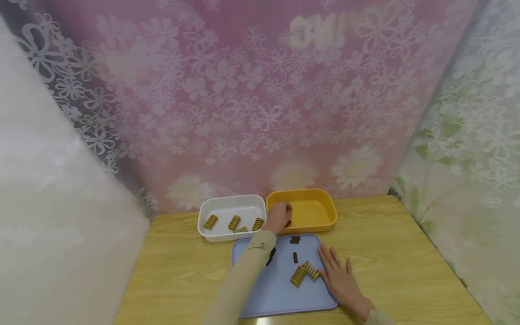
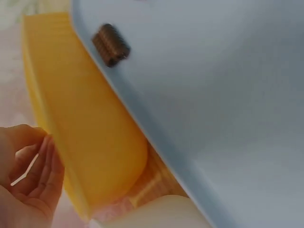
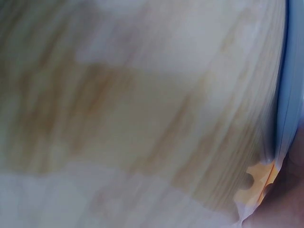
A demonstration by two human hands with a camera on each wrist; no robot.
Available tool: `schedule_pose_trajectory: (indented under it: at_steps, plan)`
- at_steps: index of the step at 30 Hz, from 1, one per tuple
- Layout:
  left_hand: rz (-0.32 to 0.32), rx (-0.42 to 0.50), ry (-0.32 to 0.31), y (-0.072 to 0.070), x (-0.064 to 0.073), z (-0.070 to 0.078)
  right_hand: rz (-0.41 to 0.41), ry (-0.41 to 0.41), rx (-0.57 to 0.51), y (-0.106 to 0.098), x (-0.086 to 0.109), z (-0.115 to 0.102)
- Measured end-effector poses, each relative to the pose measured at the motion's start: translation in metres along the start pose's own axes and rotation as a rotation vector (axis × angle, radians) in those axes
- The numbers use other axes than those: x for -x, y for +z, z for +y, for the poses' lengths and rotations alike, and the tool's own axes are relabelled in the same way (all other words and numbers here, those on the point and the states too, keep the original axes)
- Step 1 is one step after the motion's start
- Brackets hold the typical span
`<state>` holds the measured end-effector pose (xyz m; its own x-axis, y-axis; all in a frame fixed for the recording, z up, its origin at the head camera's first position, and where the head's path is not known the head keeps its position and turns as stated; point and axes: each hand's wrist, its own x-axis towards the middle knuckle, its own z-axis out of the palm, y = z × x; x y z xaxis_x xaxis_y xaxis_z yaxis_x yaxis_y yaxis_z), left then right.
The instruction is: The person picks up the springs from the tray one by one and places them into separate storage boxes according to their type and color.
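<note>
My left hand (image 1: 278, 217) reaches over the left end of the yellow bin (image 1: 313, 229), fingers bent. In the left wrist view the thumb and fingertips come together at the yellow rim; I cannot tell whether they pinch anything. A dark brown spring (image 1: 289, 223) shows just under this hand, inside the bin. My right hand (image 1: 341, 282) lies flat with fingers spread at the right edge of the blue tray (image 1: 280, 302). On the tray are a pair of small brown springs (image 1: 295, 239), a single brown spring (image 1: 295, 257) and yellow springs (image 1: 298, 276) near the right thumb.
A white bin (image 1: 231, 236) with several yellow springs (image 1: 234, 222) stands left of the yellow bin. Both bins sit at the back of the wooden table (image 1: 174, 271), behind the tray. Flowered curtains (image 1: 260, 113) hang behind and beside it. Something black (image 1: 271, 256) shows beside the left sleeve.
</note>
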<state>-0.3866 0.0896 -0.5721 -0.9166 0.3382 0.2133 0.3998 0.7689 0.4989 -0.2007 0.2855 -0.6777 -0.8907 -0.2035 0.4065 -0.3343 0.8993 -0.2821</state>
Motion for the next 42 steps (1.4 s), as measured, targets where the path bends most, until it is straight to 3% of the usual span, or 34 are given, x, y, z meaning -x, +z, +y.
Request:
schedule_pose_trajectory:
  at_steps: [8,16,21,29,37,42]
  plan:
    - [0.034,0.143,0.042,-0.019,0.023,0.003,-0.039,0.006,-0.006,0.003,-0.002,0.003]
    - [0.049,0.239,0.111,-0.015,0.043,-0.007,-0.117,0.054,0.014,-0.008,-0.004,-0.005]
    - [0.029,0.243,0.162,-0.013,0.058,-0.006,-0.060,0.031,-0.017,-0.005,-0.001,-0.002]
    - [-0.072,0.269,0.226,0.001,0.078,-0.008,-0.044,0.014,-0.014,-0.004,-0.003,-0.004]
    - [-0.304,0.154,0.288,0.021,0.091,-0.014,-0.038,0.014,-0.019,-0.005,-0.004,-0.005]
    - [-0.365,0.068,0.343,0.021,0.094,-0.016,-0.074,0.027,-0.009,-0.009,-0.005,-0.008]
